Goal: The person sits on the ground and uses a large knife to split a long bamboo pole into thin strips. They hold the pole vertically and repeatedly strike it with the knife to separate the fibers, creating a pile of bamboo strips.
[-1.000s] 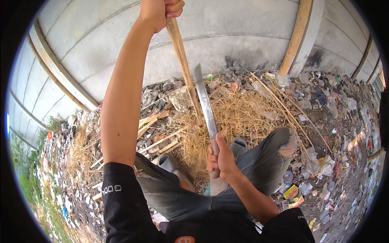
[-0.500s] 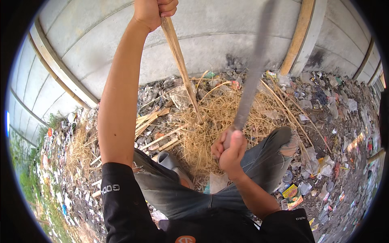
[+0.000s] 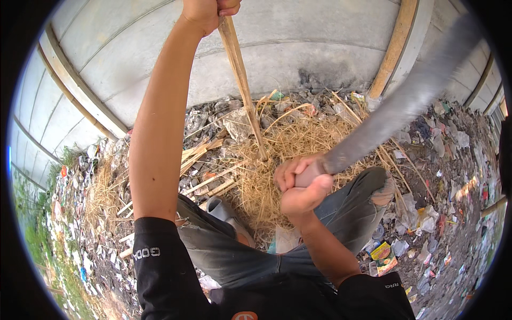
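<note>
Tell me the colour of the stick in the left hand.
The stick in the left hand is light golden brown, clearest in the head view.

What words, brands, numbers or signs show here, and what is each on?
I won't copy any wording, only say where it stands.
Left sleeve: pale lettering.
Right sleeve: smaller pale lettering.
Shirt front: orange emblem with a pale mark, cut off at the lower edge.
Yellow-and-red packet on the ground: any print is too small to read.
Machete: blurred, no markings readable.

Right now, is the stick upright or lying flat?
Upright, slightly tilted: the left hand grips the stick above, its lower end at the straw.
</note>
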{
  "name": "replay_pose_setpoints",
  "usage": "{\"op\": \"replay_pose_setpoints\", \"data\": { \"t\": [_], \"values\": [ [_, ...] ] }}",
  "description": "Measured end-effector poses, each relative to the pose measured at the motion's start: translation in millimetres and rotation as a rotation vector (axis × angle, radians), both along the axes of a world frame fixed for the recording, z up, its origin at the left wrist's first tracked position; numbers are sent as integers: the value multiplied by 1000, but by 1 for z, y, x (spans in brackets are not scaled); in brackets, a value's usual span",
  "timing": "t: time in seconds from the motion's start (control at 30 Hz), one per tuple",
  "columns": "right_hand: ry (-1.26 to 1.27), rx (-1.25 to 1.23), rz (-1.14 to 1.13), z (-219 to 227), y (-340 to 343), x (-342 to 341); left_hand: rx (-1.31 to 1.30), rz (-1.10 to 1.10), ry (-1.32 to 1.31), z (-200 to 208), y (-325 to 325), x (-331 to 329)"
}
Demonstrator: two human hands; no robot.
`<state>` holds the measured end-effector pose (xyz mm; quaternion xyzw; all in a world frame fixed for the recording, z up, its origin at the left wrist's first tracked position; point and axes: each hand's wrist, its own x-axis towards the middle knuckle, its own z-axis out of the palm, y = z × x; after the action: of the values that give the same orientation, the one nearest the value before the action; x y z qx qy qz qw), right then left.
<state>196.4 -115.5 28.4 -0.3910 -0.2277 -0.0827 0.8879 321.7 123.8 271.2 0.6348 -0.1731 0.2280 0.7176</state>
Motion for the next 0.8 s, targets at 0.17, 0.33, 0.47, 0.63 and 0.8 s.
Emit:
{"op": "replay_pose_setpoints", "data": {
  "t": [0.17, 0.33, 0.47, 0.63, 0.8],
  "values": [
    [892, -680, 497, -153, -10, -3, -12, 45, -24, 9, 16, -11],
    [372, -427, 368, -30, 1, 27, -55, 131, -18, 0, 37, -18],
    [84, -96, 220, 3, 20, 22, -64, 135, -14, -3, 29, -18],
    [373, -864, 169, -229, 27, -20, -63, 117, -16, 3, 38, -18],
    [715, -639, 428, -163, 8, -9, -273, -201, -106, -15, 108, -21]
  ]
}}
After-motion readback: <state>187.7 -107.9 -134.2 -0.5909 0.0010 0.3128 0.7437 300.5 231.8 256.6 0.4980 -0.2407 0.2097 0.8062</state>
